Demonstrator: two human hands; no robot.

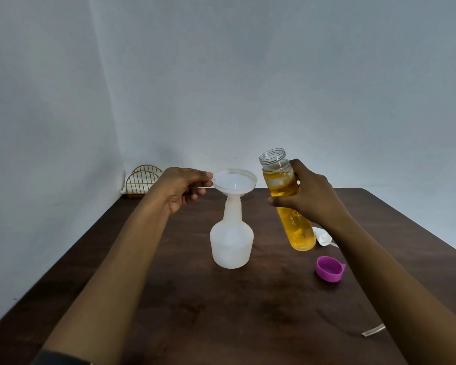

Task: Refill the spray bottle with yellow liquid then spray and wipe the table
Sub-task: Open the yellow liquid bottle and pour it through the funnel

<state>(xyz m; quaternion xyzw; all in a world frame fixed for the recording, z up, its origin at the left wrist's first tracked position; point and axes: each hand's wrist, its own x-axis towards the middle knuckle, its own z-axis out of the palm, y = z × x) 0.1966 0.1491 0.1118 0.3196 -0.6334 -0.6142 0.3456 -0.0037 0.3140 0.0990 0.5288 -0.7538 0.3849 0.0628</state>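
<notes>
Spray bottle (pixel 232 241) under funnel (pixel 234 180); yellow-liquid bottle (pixel 298 233) lettering illegible.

the spray bottle (pixel 232 241), milky white and translucent, stands upright mid-worktop (pixel 221 312) with its head off. a white funnel (pixel 234 180) sits in its neck, its rim pinched by the left grip (pixel 181 188). just right of it, a clear bottle (pixel 291 206) of yellow liquid is held around its middle by the right grip (pixel 308 198). it is uncapped, nearly full, and leans with its mouth toward the funnel. a purple cap (pixel 329 268) lies open side up on the dark wood nearby. the white spray head (pixel 324 238) lies behind the clear bottle, partly hidden.
</notes>
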